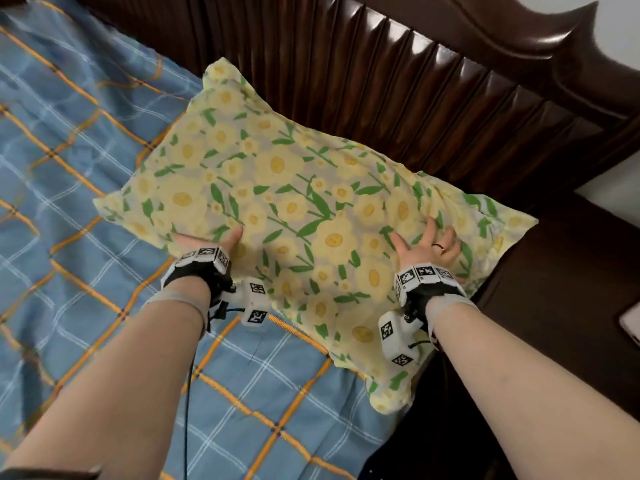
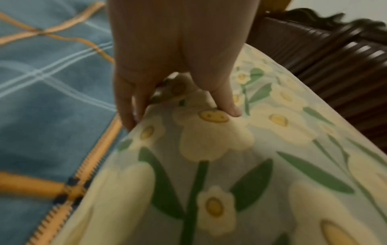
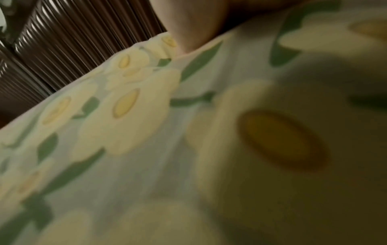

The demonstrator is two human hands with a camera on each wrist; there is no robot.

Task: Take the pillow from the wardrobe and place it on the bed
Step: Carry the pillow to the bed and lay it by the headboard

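A bed (image 1: 86, 209) with a blue and orange checked sheet fills the view from 7 to 11 o'clock. A dark ribbed wooden headboard (image 1: 433, 98) spans 12 to 3 o'clock. The floral pillow (image 1: 294, 188) lies on the bed against it, its 4 o'clock corner overhanging the edge, likely being squared up. The right hand (image 1: 427, 245) presses flat, fingers spread wide, apparently settling it. The left hand (image 1: 207, 242) pinches the pillow's near edge, thumb on top. A pale object (image 1: 632, 323) sits at 4 o'clock, clear of the pillow
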